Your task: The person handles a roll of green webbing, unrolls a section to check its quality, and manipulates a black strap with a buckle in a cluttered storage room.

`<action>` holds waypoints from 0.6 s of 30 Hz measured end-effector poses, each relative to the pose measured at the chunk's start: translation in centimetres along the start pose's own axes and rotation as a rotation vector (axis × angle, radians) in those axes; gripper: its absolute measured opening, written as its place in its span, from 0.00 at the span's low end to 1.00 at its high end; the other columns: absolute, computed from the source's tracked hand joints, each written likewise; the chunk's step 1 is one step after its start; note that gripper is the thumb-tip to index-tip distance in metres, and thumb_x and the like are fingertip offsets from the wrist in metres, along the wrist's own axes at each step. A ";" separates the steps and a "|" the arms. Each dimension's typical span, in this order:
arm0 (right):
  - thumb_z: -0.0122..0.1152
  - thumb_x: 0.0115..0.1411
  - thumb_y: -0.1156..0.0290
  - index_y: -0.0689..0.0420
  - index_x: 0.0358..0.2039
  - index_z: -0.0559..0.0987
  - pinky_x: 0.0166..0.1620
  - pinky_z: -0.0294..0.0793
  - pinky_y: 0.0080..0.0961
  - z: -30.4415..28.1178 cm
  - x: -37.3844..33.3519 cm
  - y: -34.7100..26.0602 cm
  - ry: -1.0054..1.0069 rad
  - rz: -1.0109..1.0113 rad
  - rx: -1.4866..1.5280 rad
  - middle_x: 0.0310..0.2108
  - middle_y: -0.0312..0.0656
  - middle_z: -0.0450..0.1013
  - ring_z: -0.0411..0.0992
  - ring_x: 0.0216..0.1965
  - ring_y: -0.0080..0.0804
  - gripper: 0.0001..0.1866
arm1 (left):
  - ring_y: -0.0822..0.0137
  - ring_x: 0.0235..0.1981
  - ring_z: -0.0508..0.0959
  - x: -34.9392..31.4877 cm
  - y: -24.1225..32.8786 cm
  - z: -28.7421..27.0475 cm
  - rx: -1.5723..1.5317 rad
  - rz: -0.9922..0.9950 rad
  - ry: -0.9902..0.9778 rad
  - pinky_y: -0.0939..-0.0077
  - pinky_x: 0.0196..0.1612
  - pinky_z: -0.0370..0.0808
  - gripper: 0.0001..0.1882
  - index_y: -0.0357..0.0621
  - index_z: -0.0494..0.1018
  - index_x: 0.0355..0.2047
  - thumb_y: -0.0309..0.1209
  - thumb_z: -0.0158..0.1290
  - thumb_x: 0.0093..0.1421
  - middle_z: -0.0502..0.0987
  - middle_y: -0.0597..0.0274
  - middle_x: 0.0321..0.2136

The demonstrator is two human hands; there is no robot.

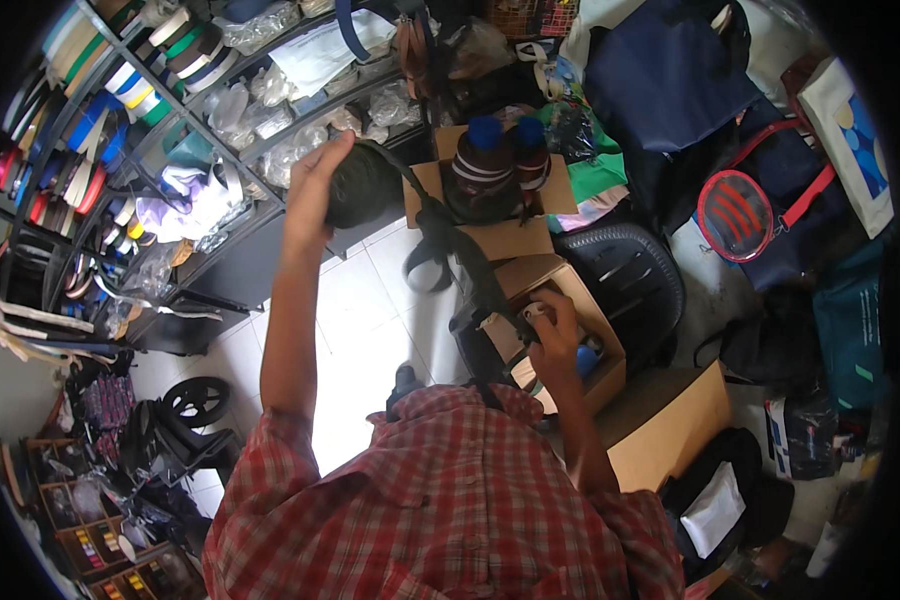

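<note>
My left hand [318, 185] is raised at the left, its fingers closed round the edge of a dark, rounded, bag-like piece [367, 188]. A dark strap [475, 270] runs from that piece down to the right. At the strap's lower end, my right hand [557, 335] is closed on it, over an open cardboard box [602, 375]. Something blue shows inside this box below my right hand. Another open box [555, 190] stands beyond the strap, holding two dark, white-striped things with blue tops [485, 165].
Shelves with rolls of coloured tape [145, 95] and plastic-wrapped goods fill the left. A black chair [635, 275] stands beside the boxes. Dark blue bags [670, 80] and a red-trimmed round pouch [738, 213] lie at the right. White floor tiles [360, 300] show between my arms.
</note>
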State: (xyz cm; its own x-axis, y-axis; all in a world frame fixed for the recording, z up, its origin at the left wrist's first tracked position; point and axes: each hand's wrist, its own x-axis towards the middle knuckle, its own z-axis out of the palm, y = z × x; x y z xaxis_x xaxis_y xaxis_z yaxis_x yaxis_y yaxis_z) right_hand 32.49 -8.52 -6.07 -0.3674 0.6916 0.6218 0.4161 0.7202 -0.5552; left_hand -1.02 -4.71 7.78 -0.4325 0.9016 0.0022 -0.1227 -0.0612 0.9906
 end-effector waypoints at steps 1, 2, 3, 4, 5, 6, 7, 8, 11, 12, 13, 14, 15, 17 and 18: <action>0.56 0.39 0.87 0.64 0.27 0.76 0.39 0.72 0.36 -0.7 -0.8 0.9 -0.046 0.012 -0.034 0.42 0.50 0.69 0.70 0.39 0.46 0.11 | 0.72 0.33 0.78 0.3 0.7 -0.3 -0.014 0.000 0.028 0.80 0.40 0.72 0.22 0.35 0.78 0.41 0.42 0.62 0.56 0.80 0.59 0.33; 0.56 0.39 0.87 0.64 0.27 0.76 0.39 0.72 0.36 -1.1 -2.2 2.3 -0.052 0.003 -0.020 0.42 0.50 0.69 0.70 0.39 0.46 0.11 | 0.72 0.33 0.78 0.6 1.2 -0.6 -0.010 0.004 0.045 0.80 0.40 0.72 0.22 0.35 0.78 0.41 0.42 0.62 0.56 0.80 0.59 0.33; 0.55 0.41 0.86 0.64 0.28 0.75 0.39 0.72 0.36 -1.4 -4.3 4.0 -0.107 0.061 -0.148 0.41 0.50 0.69 0.70 0.40 0.47 0.10 | 0.71 0.34 0.78 1.1 1.6 -0.8 0.012 0.053 0.104 0.79 0.41 0.73 0.23 0.34 0.77 0.42 0.43 0.62 0.55 0.80 0.58 0.34; 0.55 0.42 0.86 0.63 0.28 0.74 0.39 0.72 0.37 -1.6 -6.5 5.7 -0.165 0.120 -0.275 0.40 0.50 0.69 0.70 0.40 0.48 0.10 | 0.69 0.35 0.79 1.4 1.9 -1.0 0.033 0.098 0.165 0.77 0.41 0.73 0.25 0.34 0.77 0.43 0.44 0.62 0.54 0.80 0.57 0.35; 0.55 0.43 0.86 0.63 0.30 0.73 0.41 0.72 0.38 -1.8 -9.1 7.5 -0.206 0.175 -0.329 0.38 0.51 0.68 0.70 0.41 0.49 0.11 | 0.66 0.37 0.79 1.6 2.8 -0.9 -0.005 0.062 0.160 0.74 0.40 0.75 0.28 0.33 0.76 0.44 0.46 0.62 0.54 0.79 0.55 0.37; 0.54 0.44 0.86 0.63 0.31 0.73 0.42 0.71 0.39 -2.1 -11.6 9.0 -0.247 0.233 -0.384 0.37 0.51 0.67 0.69 0.41 0.50 0.12 | 0.66 0.38 0.79 1.5 3.8 -0.6 0.001 0.055 0.163 0.71 0.40 0.76 0.27 0.34 0.76 0.44 0.46 0.61 0.55 0.79 0.55 0.37; 0.54 0.45 0.85 0.62 0.32 0.73 0.43 0.71 0.40 -2.5 -13.3 9.4 -0.333 0.290 -0.398 0.37 0.51 0.67 0.69 0.42 0.50 0.12 | 0.66 0.37 0.79 1.6 4.3 -1.2 -0.071 0.087 0.231 0.72 0.40 0.76 0.26 0.34 0.75 0.44 0.45 0.60 0.55 0.79 0.56 0.36; 0.55 0.46 0.85 0.61 0.33 0.73 0.44 0.71 0.41 -3.0 -15.2 9.7 -0.419 0.344 -0.413 0.37 0.50 0.67 0.69 0.42 0.50 0.12 | 0.66 0.36 0.79 1.9 5.0 -2.1 -0.143 0.122 0.299 0.72 0.40 0.77 0.25 0.34 0.75 0.44 0.45 0.60 0.56 0.79 0.57 0.36; 0.54 0.50 0.80 0.60 0.36 0.73 0.45 0.71 0.42 -2.8 -26.9 15.4 -0.350 0.235 -0.701 0.36 0.49 0.67 0.69 0.43 0.50 0.10 | 0.65 0.34 0.79 2.9 7.2 -3.4 -0.157 0.171 0.171 0.70 0.40 0.77 0.20 0.39 0.76 0.40 0.44 0.58 0.58 0.79 0.58 0.34; 0.53 0.53 0.78 0.59 0.36 0.72 0.46 0.72 0.42 -2.6 -29.0 16.2 -0.350 0.350 -0.712 0.37 0.50 0.67 0.69 0.44 0.50 0.09 | 0.65 0.34 0.79 2.8 7.6 -3.4 -0.154 0.180 0.182 0.70 0.40 0.77 0.20 0.39 0.76 0.40 0.44 0.58 0.58 0.79 0.58 0.34; 0.52 0.55 0.75 0.59 0.37 0.72 0.46 0.72 0.43 -2.7 -29.7 16.3 -0.352 0.475 -0.728 0.39 0.50 0.68 0.69 0.45 0.50 0.08 | 0.65 0.34 0.79 2.9 7.6 -3.1 -0.132 0.204 0.227 0.69 0.40 0.77 0.19 0.40 0.76 0.38 0.44 0.58 0.58 0.79 0.58 0.34; 0.52 0.55 0.75 0.59 0.37 0.72 0.46 0.72 0.43 -2.5 -29.9 17.0 -0.353 0.473 -0.728 0.39 0.50 0.68 0.69 0.45 0.50 0.08 | 0.65 0.34 0.79 3.1 7.7 -2.9 -0.111 0.229 0.271 0.69 0.39 0.77 0.18 0.41 0.76 0.37 0.45 0.57 0.59 0.79 0.58 0.33; 0.50 0.57 0.74 0.59 0.38 0.72 0.47 0.72 0.43 -2.4 -30.2 17.2 -0.449 0.614 -0.711 0.40 0.51 0.68 0.69 0.46 0.51 0.08 | 0.65 0.33 0.79 3.5 8.0 -4.0 -0.166 0.226 0.237 0.70 0.39 0.77 0.18 0.40 0.77 0.36 0.44 0.57 0.59 0.79 0.59 0.32; 0.48 0.59 0.73 0.58 0.39 0.71 0.47 0.71 0.43 -2.6 -31.2 17.1 -0.535 0.766 -0.695 0.41 0.52 0.68 0.68 0.47 0.51 0.08 | 0.66 0.32 0.79 3.5 10.1 -5.8 -0.235 0.152 0.113 0.72 0.37 0.77 0.17 0.40 0.77 0.34 0.44 0.58 0.58 0.79 0.60 0.30; 0.47 0.60 0.72 0.58 0.39 0.71 0.47 0.71 0.45 -2.7 -31.3 17.1 -0.538 0.815 -0.707 0.42 0.52 0.68 0.68 0.48 0.52 0.08 | 0.66 0.32 0.79 3.5 10.3 -6.6 -0.235 0.156 0.114 0.72 0.37 0.77 0.17 0.40 0.77 0.34 0.44 0.58 0.58 0.79 0.60 0.30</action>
State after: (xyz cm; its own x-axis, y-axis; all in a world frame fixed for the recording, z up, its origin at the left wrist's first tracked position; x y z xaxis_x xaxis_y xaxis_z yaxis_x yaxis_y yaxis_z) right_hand 53.36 -18.01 -33.45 -0.0142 0.9847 -0.1739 0.9889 -0.0120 -0.1482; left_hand -9.70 -4.96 17.08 -0.5584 0.8204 0.1232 -0.2442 -0.3045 0.9207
